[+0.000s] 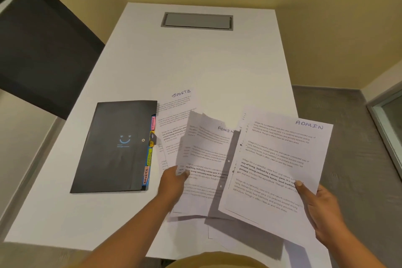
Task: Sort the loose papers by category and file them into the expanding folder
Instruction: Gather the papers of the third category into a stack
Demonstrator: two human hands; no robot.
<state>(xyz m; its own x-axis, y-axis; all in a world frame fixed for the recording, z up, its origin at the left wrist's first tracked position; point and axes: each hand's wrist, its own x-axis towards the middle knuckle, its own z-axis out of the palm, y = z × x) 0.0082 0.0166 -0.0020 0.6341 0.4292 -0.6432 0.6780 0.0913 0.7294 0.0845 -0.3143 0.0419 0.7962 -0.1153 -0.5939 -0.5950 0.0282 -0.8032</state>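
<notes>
Thumb on top, our left hand [174, 183] pinches a blurred sheet [206, 152]; our right hand [322, 209] grips an ADMIN sheet [276, 159] beside it.

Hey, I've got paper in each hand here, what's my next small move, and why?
Probably lay the left sheet, pinched by the left hand, onto the right sheet held in the right hand. Both are headed ADMIN, so they seem to belong together. The folder lies closed, so filing likely comes afterwards.
</notes>
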